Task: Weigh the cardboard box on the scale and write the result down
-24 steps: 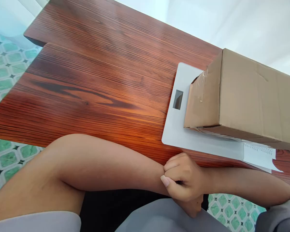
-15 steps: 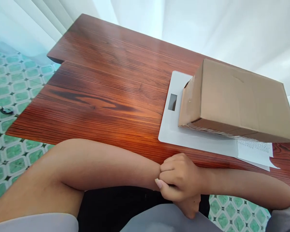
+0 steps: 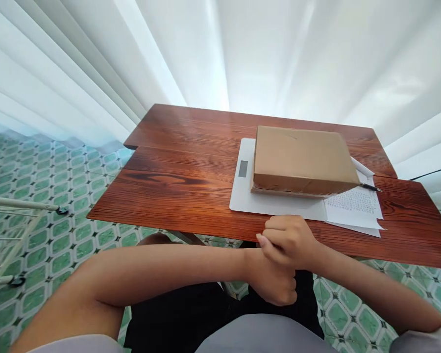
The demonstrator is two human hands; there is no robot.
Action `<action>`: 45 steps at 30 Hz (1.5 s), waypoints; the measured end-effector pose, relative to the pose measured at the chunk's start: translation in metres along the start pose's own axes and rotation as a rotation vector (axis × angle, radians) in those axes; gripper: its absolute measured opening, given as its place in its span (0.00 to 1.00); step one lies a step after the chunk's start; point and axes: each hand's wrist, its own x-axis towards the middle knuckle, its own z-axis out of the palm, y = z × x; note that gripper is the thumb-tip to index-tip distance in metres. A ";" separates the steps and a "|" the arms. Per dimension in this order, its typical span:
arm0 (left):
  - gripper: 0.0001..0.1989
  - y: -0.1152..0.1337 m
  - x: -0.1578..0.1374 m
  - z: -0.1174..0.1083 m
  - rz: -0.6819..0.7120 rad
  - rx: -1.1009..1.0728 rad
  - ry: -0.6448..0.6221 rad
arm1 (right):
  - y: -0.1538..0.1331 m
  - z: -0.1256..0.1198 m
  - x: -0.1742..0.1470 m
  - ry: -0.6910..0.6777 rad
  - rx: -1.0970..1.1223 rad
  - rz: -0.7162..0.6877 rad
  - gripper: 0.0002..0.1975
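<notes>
Cardboard box [image 3: 303, 159]: plain brown, closed, long & flat-ish, w/ faint creases on top. It's sitting on a white scale [image 3: 242, 196] w/ a small dark display window at its left end, mid-right of the bench [image 3: 176, 196]. Box is covering most of the scale; scale's left and near strips are showing.

Right hand [image 3: 290, 241] is lying over the left wrist, fingers curled, gripping the wrist just in front of the bench's near edge, near the scale but not touching it. Left hand [image 3: 274, 284] is hanging below it, fingers curled in loosely, holding nothing; it's apart from the bench and box. Both forearms are crossing in front of the body.

Printed paper sheets [image 3: 355, 206] are lying under the box's right end, sticking out toward the near right; exact no. of sheets can't tell. A thin dark pen-like thing [image 3: 371, 187] is poking out at the box's right corner.

Count: 1 box, 1 scale, 1 bench, 2 hands.

White curtain [image 3: 242, 54] is hanging behind the bench; green patterned floor tiles [image 3: 40, 171] are showing around it.
</notes>
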 end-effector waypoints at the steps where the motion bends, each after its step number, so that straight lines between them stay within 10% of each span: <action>1: 0.14 -0.003 -0.001 -0.004 0.083 -0.036 0.044 | 0.001 -0.005 -0.004 0.048 -0.012 0.029 0.22; 7: 0.14 -0.011 -0.013 -0.032 -0.069 0.035 0.277 | 0.014 -0.013 -0.041 0.413 -0.072 0.186 0.22; 19: 0.10 -0.025 -0.040 -0.065 -0.869 0.108 0.814 | 0.049 -0.002 -0.070 1.011 0.004 0.522 0.20; 26: 0.09 -0.038 -0.043 -0.048 -1.201 -0.011 1.184 | 0.058 0.001 -0.074 1.067 -0.063 0.604 0.08; 37: 0.32 -0.082 -0.032 -0.033 -1.319 -0.730 1.253 | 0.084 0.014 -0.075 0.926 0.104 0.690 0.27; 45: 0.31 -0.082 -0.030 -0.028 -1.308 -0.729 1.178 | 0.089 0.019 -0.078 0.853 0.181 0.684 0.28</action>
